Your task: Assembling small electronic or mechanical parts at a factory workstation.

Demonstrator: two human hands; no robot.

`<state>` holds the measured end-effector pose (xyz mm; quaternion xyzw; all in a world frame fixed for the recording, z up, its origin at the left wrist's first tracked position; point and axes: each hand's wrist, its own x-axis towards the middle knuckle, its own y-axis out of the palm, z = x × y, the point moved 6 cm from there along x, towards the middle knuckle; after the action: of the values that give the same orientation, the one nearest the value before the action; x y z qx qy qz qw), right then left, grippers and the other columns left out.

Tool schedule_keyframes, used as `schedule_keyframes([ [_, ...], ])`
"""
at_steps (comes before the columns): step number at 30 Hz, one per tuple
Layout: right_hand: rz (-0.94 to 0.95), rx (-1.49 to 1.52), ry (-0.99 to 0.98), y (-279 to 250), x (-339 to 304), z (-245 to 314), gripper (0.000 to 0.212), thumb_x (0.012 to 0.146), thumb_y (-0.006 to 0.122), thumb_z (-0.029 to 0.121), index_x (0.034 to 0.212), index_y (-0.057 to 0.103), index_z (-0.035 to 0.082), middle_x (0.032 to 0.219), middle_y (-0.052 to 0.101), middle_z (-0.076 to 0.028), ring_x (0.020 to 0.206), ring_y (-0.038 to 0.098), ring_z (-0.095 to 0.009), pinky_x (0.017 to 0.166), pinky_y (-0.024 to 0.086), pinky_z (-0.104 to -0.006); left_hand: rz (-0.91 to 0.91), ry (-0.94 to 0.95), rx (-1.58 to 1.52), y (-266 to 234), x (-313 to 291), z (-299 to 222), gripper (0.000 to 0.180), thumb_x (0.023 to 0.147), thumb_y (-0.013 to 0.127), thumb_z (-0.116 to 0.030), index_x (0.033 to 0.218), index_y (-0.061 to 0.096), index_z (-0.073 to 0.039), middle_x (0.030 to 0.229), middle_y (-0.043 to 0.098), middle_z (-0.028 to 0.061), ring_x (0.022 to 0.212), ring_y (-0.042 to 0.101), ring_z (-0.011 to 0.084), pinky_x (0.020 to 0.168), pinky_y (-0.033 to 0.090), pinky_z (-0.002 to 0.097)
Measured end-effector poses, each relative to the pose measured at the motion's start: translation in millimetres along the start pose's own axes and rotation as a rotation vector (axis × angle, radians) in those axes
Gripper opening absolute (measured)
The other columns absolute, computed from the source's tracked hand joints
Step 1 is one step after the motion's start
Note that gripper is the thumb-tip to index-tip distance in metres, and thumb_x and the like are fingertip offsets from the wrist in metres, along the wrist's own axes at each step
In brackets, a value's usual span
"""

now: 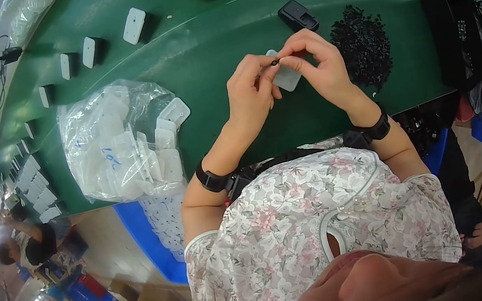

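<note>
Clamps a tiny, roundish black piece (275, 62), too small for finer detail, between the pinched left grip (248, 90) and right grip (321, 65), above a smooth, pale, round-cornered shell (288, 79). Shows beyond it a boxy black block (298, 15), to the right a loose, grainy heap of small black parts (363, 48), to the left a crinkled, clear plastic bag (143, 97) of flat white casings (175, 112), all on the green worktop (202, 41).

A pale floral top (289, 206) is worn — short-sleeved, pink-flowered — with black wristbands (213, 179).
</note>
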<state>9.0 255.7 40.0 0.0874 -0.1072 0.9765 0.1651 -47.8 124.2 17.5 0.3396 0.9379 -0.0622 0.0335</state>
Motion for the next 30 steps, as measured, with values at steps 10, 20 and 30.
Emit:
schedule_keyframes([
  [10,-0.113,-0.489,-0.282,0,-2,12,0.012,0.073,0.07,0.001,0.082,0.062,0.002,0.079,0.057,-0.008,0.066,0.055,-0.021,0.054,0.043,-0.0282,-0.03,-0.104,-0.583,2,5,17,0.018,0.093,0.05,0.0,0.11,0.047,0.005,0.094,0.062,0.0144,0.078,0.067,0.0221,0.069,0.058,0.03],
  [20,-0.088,-0.321,-0.014,4,-2,1,0.007,0.079,0.069,0.003,0.081,0.062,0.001,0.078,0.055,-0.002,0.063,0.049,-0.009,0.053,0.037,-0.0221,-0.002,-0.11,-0.549,4,3,21,0.011,0.092,0.051,0.001,0.102,0.052,0.006,0.102,0.061,0.0132,0.094,0.064,0.0197,0.087,0.053,0.0294],
  [30,-0.012,0.1,0.249,16,-12,-35,0.016,0.083,0.068,0.008,0.09,0.056,0.001,0.084,0.05,0.0,0.068,0.043,-0.005,0.06,0.035,-0.0188,-0.074,0.187,-0.333,-1,0,9,0.008,0.092,0.053,-0.001,0.093,0.053,0.006,0.096,0.056,0.0092,0.08,0.065,0.0174,0.074,0.055,0.028],
])
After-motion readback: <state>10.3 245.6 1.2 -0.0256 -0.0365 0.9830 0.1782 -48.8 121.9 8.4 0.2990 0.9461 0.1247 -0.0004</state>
